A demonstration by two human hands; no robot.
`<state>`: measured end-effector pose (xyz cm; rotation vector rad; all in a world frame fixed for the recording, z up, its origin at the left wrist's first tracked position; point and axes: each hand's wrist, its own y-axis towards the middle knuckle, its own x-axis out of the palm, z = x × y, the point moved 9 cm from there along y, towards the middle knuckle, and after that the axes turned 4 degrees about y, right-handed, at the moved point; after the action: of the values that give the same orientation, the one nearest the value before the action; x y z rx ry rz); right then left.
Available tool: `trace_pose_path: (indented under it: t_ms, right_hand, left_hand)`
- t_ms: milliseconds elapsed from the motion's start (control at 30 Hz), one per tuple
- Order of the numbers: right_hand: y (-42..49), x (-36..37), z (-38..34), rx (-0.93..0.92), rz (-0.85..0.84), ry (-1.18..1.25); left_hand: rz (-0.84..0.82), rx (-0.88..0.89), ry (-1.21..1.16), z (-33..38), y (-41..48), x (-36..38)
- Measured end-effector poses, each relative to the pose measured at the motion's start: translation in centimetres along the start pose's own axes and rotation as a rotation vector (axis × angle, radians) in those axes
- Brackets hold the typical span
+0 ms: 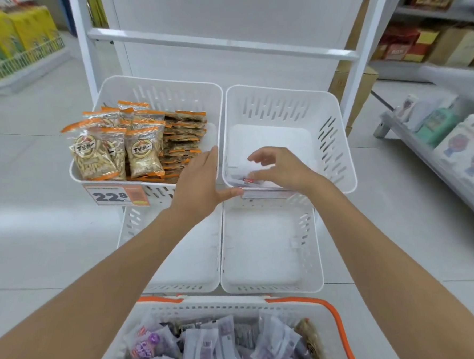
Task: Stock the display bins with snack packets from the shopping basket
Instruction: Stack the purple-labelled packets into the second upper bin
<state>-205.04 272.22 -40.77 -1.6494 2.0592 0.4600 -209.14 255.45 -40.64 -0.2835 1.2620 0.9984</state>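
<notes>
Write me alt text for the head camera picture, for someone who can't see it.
Seen from above, a person's left hand and right hand reach to the front rim of a nearly empty white upper right bin. Beside it, the upper left bin holds orange-edged snack packets; nearest the camera, a shopping basket is full of purple packets.

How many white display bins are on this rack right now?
4: upper-left bin, holding orange-trimmed packets; upper-right bin; lower-left bin; lower-right bin. Others may be hidden below.

Left hand [200, 181] (fingers straight) and right hand [281, 168] lie at the front rim of the upper right bin [281, 107].
</notes>
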Motion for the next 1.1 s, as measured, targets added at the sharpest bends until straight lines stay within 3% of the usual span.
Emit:
trace_pose_path:
  t_ms: [100,167,400,500,600,700,767,867,933,1000,1100]
  right_hand:
    - [-4.5,-0.6,-2.8,-0.16,0.205,0.069]
    - [-8.2,0.6,-3.1,-0.18,0.219,0.127]
    - [-20.4,11.8,10.5,0.201,-0.305,-0.207]
    - [-24.9,13.2,17.7,0.446,-0.261,-0.327]
    - [-26.7,13.7,20.5,0.419,-0.142,-0.357]
    - [-27.0,12.9,18.4,0.358,0.045,-0.205]
    - [-26.9,12.8,15.7,0.326,0.103,-0.1]
    - [-27.0,15.3,10.8,0.255,-0.041,0.195]
    - [-27.6,16.9,8.9,0.254,-0.207,0.272]
    - [-27.8,16.8,9.6,0.244,-0.259,0.045]
    - [-29.3,17.4,13.3,0.204,-0.4,-0.537]
  left_hand:
    - [0.123,0.054,-0.045,1.6,-2.6,-1.7]
    - [0.082,0.085,-0.107,2.5,-5.1,-1.2]
    - [-0.293,-0.106,-0.305,-0.7,-19.0,5.9]
    - [-0.36,-0.198,-0.407,-2.2,-24.3,8.1]
    - [-0.381,-0.338,-0.556,-3.3,-27.9,10.4]
    - [-0.445,-0.392,-0.6,-2.9,-29.4,11.7]
    - [-0.54,-0.253,-0.568,-0.5,-29.8,12.1]
    - [-0.605,-0.157,-0.624,2.7,-30.5,12.3]
    - [-0.588,-0.34,-0.79,2.0,-30.9,12.5]
    - [-0.635,-0.588,-1.016,0.9,-31.9,12.9]
    - [-0.698,-0.828,-1.348,0.2,-33.4,13.5]
